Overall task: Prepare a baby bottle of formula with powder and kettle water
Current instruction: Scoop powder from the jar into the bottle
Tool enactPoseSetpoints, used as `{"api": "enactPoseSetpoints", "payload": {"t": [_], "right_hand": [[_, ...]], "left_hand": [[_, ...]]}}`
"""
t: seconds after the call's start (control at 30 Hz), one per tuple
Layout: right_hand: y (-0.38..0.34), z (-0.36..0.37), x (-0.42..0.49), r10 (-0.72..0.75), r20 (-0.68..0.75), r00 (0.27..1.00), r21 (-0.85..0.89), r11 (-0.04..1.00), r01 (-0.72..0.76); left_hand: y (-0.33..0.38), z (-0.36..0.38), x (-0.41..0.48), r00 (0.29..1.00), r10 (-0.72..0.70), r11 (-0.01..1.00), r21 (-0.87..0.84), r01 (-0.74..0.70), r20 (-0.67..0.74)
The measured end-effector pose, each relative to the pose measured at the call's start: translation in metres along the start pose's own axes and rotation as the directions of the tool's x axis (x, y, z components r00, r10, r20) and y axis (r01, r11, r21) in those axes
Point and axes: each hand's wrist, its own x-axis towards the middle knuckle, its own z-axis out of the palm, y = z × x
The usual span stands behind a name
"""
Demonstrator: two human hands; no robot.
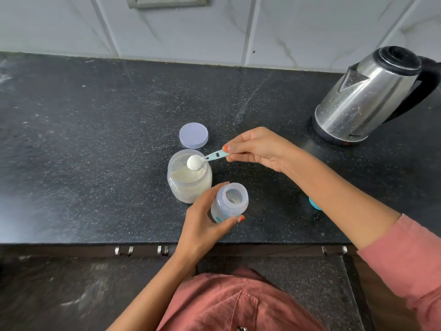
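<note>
Nearest the counter edge, the left hand (pixel 202 225) is gripping one translucent plastic bottle (pixel 229 203), uncapped, standing on the speckled black stone counter (pixel 95 130). Just beyond, the right hand (pixel 257 149) is pinching one teal scoop (pixel 210 157), heaped with white powder, over one round clear jar (pixel 189 176) of powder. Farther back are lying one round pale lid (pixel 193 135) and, well right, standing one steel kettle (pixel 367 96).

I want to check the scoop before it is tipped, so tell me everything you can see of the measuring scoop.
The measuring scoop is a small plastic spoon with a flat, pale teal handle bearing dark markings and a round bowl. The bowl is heaped with white powder. It is held roughly level over the open mouth of the powder jar, apart from the rim as far as can be seen. The right hand pinches the handle's end between thumb and fingers.
</note>
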Motion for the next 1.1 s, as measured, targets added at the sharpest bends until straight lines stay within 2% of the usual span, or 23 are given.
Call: {"api": "enactPoseSetpoints", "payload": {"t": [0.27,0.6,0.93,1.1], "right_hand": [[0.011,0.007,0.000,0.013,-0.031,0.999,0.013,1.000,-0.013],[0.013,0.014,-0.005,-0.001,-0.079,0.997,0.060,0.998,0.006],[-0.006,0.019,-0.031,-0.151,-0.108,0.983,0.161,0.973,0.168],[-0.013,0.029,-0.040,-0.274,-0.114,0.955,0.113,0.951,0.287]], "left_hand": [[0.001,-0.039,-0.031,0.987,0.032,0.998,0.064,-0.022,-0.159],[0.001,-0.086,-0.024,0.923,0.046,0.982,0.189,0.029,-0.382],[0.014,-0.092,0.000,0.924,-0.006,0.964,0.242,0.106,-0.382],[0.021,-0.098,0.008,0.927,-0.002,0.961,0.254,0.105,-0.374]]}}
